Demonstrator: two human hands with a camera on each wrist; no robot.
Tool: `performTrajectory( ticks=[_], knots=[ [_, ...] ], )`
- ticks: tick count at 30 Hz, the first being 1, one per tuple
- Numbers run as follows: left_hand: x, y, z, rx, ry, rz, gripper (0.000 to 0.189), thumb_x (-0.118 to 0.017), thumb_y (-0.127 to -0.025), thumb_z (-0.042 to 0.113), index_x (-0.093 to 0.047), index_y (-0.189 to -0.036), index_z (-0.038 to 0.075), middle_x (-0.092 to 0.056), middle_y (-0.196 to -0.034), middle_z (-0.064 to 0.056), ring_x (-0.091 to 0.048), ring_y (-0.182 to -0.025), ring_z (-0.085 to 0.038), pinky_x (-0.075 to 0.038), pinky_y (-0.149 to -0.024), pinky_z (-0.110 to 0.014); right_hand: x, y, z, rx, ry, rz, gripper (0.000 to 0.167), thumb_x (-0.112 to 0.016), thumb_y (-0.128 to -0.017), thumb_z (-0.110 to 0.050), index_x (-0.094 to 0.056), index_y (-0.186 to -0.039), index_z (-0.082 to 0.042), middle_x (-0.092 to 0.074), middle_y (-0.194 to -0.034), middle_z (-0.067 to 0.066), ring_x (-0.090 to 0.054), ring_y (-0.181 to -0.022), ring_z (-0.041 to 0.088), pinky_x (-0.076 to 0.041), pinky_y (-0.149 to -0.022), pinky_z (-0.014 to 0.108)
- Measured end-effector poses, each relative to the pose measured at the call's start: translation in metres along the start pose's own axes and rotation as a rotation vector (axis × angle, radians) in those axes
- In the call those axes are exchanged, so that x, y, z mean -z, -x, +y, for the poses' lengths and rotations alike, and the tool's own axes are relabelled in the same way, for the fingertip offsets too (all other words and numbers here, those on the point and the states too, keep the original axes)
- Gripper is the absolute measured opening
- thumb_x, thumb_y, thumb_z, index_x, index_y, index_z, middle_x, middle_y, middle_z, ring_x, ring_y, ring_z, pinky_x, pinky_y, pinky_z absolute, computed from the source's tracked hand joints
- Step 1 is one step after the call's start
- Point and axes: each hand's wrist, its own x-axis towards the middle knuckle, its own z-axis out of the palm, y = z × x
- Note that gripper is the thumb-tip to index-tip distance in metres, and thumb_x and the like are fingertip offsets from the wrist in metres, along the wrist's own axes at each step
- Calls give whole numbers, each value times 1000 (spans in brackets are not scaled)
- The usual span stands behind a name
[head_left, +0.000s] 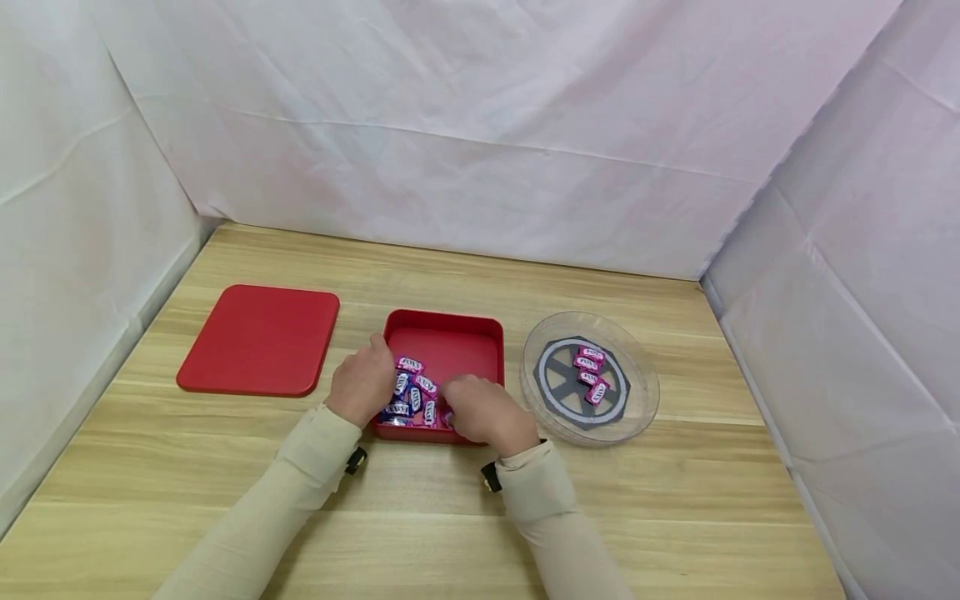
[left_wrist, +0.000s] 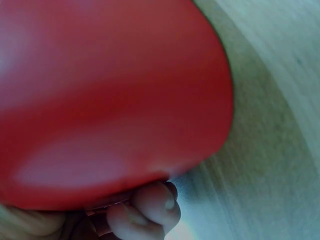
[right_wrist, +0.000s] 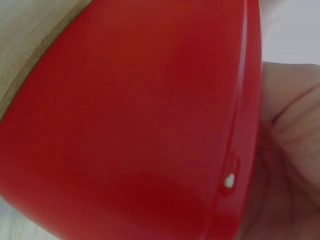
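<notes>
An open red box [head_left: 465,343] sits mid-table, with several pink and dark blue wrapped candies [head_left: 416,400] heaped in its front left part. My left hand [head_left: 363,382] grips the box's left wall; in the left wrist view its fingers [left_wrist: 150,205] curl at the rim beside the red outer side [left_wrist: 115,110]. Over the front right part of the box, my right hand [head_left: 486,410] reaches in with bent fingers, right at a pink candy [head_left: 447,419]. Whether it pinches that candy I cannot tell. The box wall [right_wrist: 140,125] hides those fingertips in the right wrist view.
A round clear dish [head_left: 643,400] stands right of the box, with several pink candies [head_left: 591,363] in it over a grey and white wheel-like pattern [head_left: 551,383]. To the left lies a flat red lid [head_left: 258,340]. White cloth [head_left: 465,183] hangs around the wooden table [head_left: 420,533].
</notes>
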Motion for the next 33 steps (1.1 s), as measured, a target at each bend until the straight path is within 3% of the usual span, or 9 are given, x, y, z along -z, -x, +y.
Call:
performTrajectory(
  ticks=[5, 10, 23, 33],
  knots=[
    [0, 0, -1, 3, 6, -6, 29, -53, -109, 10, -50, -123, -14, -68, -90, -27, -75, -80, -43, -66, -78, -58, 0, 0, 0, 1, -3, 12, 7, -74, -100, -9, -76, -106, -13, -70, -99, 2, -61, -89, 18, -60, -88, 35],
    [0, 0, -1, -3, 8, -1, 28, -53, -108, 10, -50, -122, -14, -68, -89, -27, -75, -79, -43, -66, -77, -58, 3, 1, 1, 27, -45, 28, 10, -70, -100, -4, -76, -99, -12, -68, -93, 2, -59, -85, 18, -57, -79, 31],
    [-2, 0, 0, -1, 14, 8, 28, -54, -108, 10, -51, -122, -14, -69, -91, -28, -76, -80, -44, -66, -78, -59, 24, 15, 9, 72, -53, 150, 8, -73, -99, -2, -74, -101, -9, -68, -97, 5, -62, -89, 18, -61, -86, 34],
    [-2, -1, -1, -5, 6, 13, 28, -55, -108, 11, -51, -120, -14, -68, -90, -28, -75, -80, -43, -66, -79, -59, 46, 32, 33, 32, -161, 221, 8, -72, -100, -1, -70, -101, -8, -66, -97, 5, -62, -91, 20, -60, -84, 37]
  ],
)
